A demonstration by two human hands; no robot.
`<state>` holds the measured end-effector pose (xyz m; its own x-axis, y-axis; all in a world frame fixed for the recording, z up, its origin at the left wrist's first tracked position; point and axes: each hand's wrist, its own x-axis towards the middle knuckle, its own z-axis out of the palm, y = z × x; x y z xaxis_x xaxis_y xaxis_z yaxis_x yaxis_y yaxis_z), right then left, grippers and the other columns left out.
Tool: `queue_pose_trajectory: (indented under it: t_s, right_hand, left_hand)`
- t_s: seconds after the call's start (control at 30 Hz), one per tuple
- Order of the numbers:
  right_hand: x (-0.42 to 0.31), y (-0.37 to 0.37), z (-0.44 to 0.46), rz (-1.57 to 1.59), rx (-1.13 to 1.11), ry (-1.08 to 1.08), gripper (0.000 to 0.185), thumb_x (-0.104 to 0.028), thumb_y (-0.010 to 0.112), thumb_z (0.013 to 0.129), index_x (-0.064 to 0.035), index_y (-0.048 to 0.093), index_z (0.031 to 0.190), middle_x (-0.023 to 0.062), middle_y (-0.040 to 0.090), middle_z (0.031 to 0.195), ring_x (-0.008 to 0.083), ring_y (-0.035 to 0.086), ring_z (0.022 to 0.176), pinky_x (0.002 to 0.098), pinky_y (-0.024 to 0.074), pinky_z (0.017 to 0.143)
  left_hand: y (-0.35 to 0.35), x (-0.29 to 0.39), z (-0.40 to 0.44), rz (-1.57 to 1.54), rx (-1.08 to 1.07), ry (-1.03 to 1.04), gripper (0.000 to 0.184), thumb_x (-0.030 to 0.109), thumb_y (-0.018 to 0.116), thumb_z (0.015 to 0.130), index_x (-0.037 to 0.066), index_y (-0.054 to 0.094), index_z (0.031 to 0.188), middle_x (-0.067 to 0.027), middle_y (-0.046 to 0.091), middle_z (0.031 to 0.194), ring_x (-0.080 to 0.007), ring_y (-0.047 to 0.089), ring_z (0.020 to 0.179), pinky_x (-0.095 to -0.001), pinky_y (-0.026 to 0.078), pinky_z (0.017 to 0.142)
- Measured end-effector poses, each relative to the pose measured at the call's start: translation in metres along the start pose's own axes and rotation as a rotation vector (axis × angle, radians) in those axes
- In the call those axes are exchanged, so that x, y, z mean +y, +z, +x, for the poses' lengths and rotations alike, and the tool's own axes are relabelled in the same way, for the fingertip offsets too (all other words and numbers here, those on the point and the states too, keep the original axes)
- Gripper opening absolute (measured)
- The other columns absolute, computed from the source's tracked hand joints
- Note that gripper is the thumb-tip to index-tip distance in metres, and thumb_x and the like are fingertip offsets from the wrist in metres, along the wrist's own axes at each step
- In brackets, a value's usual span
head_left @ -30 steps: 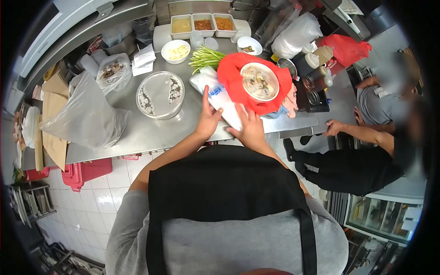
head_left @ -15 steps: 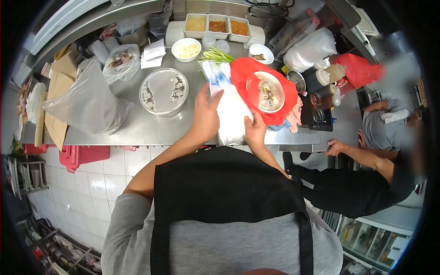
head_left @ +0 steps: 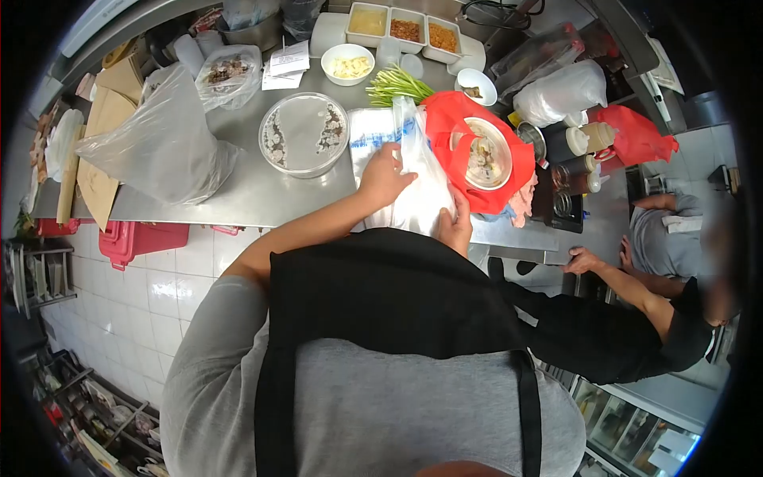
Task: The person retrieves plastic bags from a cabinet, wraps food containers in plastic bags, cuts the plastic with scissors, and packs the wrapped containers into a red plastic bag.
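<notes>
White plastic bags point(head_left: 421, 179) with blue print lie spread at the counter's front edge. My left hand point(head_left: 387, 176) is closed on the left part of them, its fingertips pinching the plastic. On their right side my right hand point(head_left: 455, 226) grips the edge, thumb and fingers round it. Just to the right, a round lidded container point(head_left: 485, 155) rests on a red bag point(head_left: 447, 119). Green stalks point(head_left: 396, 84) lie behind the white bags. A large round tub point(head_left: 304, 135) with a clear lid stands to the left.
A clear bag point(head_left: 171, 151) stands on the counter's left part. At the back are a white bowl point(head_left: 348, 63) and three trays point(head_left: 407, 32). Sauce bottles point(head_left: 568, 143) stand at the right. Two other people point(head_left: 636, 310) are at the far right.
The white bags went from a narrow bundle to a wider, flatter spread. My hands shifted along them, the left one onto their middle. The whole view has shifted, moving counter items to the right.
</notes>
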<state>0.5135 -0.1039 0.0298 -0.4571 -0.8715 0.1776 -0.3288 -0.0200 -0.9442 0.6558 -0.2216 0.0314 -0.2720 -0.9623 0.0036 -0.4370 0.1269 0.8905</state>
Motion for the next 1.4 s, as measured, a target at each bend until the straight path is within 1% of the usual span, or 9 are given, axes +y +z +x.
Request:
queue_pose_trajectory:
  t_s: [0.13, 0.23, 0.33, 0.5, 0.7, 0.9, 1.1, 1.27, 1.4]
  right_hand:
    - [-0.050, -0.005, -0.005, -0.621, -0.057, -0.325, 0.038, 0.004, 0.061, 0.074, -0.0083, 0.060, 0.110, 0.0151, 0.053, 0.108, 0.0320, 0.055, 0.098, 0.0332, 0.0443, 0.084]
    - [-0.054, -0.006, -0.012, -0.451, -0.053, -0.356, 0.034, 0.001, 0.066, 0.071, -0.0072, 0.063, 0.104, 0.0159, 0.053, 0.110, 0.0341, 0.053, 0.103, 0.0362, 0.0443, 0.082]
    - [-0.047, -0.002, -0.003, -0.256, -0.417, -0.172, 0.039, -0.003, 0.069, 0.071, -0.0068, 0.062, 0.109, 0.0161, 0.052, 0.117, 0.0337, 0.052, 0.106, 0.0374, 0.0427, 0.087]
    - [0.026, 0.012, -0.006, -0.796, -0.498, -0.417, 0.066, -0.020, 0.057, 0.080, -0.0165, 0.032, 0.141, 0.0187, 0.020, 0.147, 0.0409, 0.015, 0.137, 0.0517, 0.0159, 0.107]
    - [0.013, 0.024, -0.014, -1.068, -0.442, -0.565, 0.074, -0.013, 0.061, 0.074, -0.0217, 0.032, 0.141, 0.0164, 0.013, 0.150, 0.0424, 0.015, 0.136, 0.0550, 0.0171, 0.106]
    - [-0.008, 0.012, -0.016, -0.485, -0.383, -0.472, 0.073, -0.006, 0.066, 0.068, -0.0081, 0.039, 0.135, 0.0166, 0.039, 0.138, 0.0355, 0.037, 0.127, 0.0465, 0.0276, 0.103]
    - [-0.058, -0.035, -0.022, -0.302, 0.083, -0.331, 0.029, -0.001, 0.056, 0.075, 0.0004, 0.062, 0.103, 0.0153, 0.065, 0.089, 0.0253, 0.063, 0.083, 0.0327, 0.0473, 0.074]
    - [-0.134, -0.109, -0.003, -0.082, -0.302, -0.081, 0.021, 0.002, 0.053, 0.079, -0.0001, 0.062, 0.098, -0.0003, 0.061, 0.087, 0.0056, 0.053, 0.078, 0.0207, 0.0413, 0.067]
    - [-0.104, -0.127, -0.005, 0.501, -0.205, 0.320, 0.019, -0.004, 0.056, 0.083, 0.0009, 0.061, 0.100, 0.0043, 0.064, 0.093, 0.0115, 0.060, 0.083, 0.0264, 0.0478, 0.076]
  left_hand:
    - [0.004, -0.022, 0.020, -0.017, -0.019, 0.057, 0.034, 0.011, 0.072, 0.070, 0.001, 0.055, 0.099, -0.0077, 0.062, 0.068, -0.0230, 0.062, 0.063, -0.0342, 0.049, 0.063]
    - [0.002, -0.023, 0.019, -0.058, -0.092, 0.008, 0.028, 0.006, 0.068, 0.072, 0.002, 0.056, 0.097, -0.0113, 0.063, 0.081, -0.0246, 0.063, 0.074, -0.0341, 0.050, 0.067]
    - [-0.004, -0.024, 0.001, -0.048, -0.003, 0.354, 0.031, 0.000, 0.065, 0.071, 0.003, 0.057, 0.101, -0.0157, 0.061, 0.100, -0.0274, 0.060, 0.091, -0.0346, 0.049, 0.077]
    - [-0.061, -0.065, -0.038, 0.110, -0.249, 0.811, 0.032, 0.007, 0.061, 0.073, 0.007, 0.057, 0.105, -0.0113, 0.057, 0.110, -0.0295, 0.051, 0.109, -0.0415, 0.041, 0.090]
    - [-0.050, -0.050, -0.037, 0.501, -0.243, 0.875, 0.028, 0.014, 0.058, 0.077, 0.013, 0.060, 0.104, -0.0023, 0.057, 0.109, -0.0214, 0.049, 0.111, -0.0450, 0.035, 0.093]
    - [-0.048, 0.000, -0.028, 0.412, -0.145, 0.989, 0.027, 0.011, 0.056, 0.074, 0.016, 0.062, 0.100, 0.0026, 0.059, 0.101, -0.0179, 0.051, 0.104, -0.0480, 0.034, 0.090]
    - [-0.102, 0.112, -0.039, 0.330, 0.155, 1.202, 0.029, 0.016, 0.066, 0.070, 0.021, 0.064, 0.099, 0.0034, 0.060, 0.099, -0.0163, 0.053, 0.102, -0.0462, 0.029, 0.089]
    - [-0.132, 0.124, -0.018, 0.401, -0.214, 0.936, 0.047, 0.026, 0.077, 0.064, 0.021, 0.060, 0.107, 0.0021, 0.061, 0.099, -0.0191, 0.055, 0.099, -0.0430, 0.033, 0.088]
    - [-0.111, 0.085, 0.002, 0.065, -0.865, 0.442, 0.048, 0.019, 0.074, 0.072, 0.014, 0.054, 0.116, -0.0014, 0.061, 0.104, -0.0172, 0.056, 0.100, -0.0342, 0.040, 0.087]
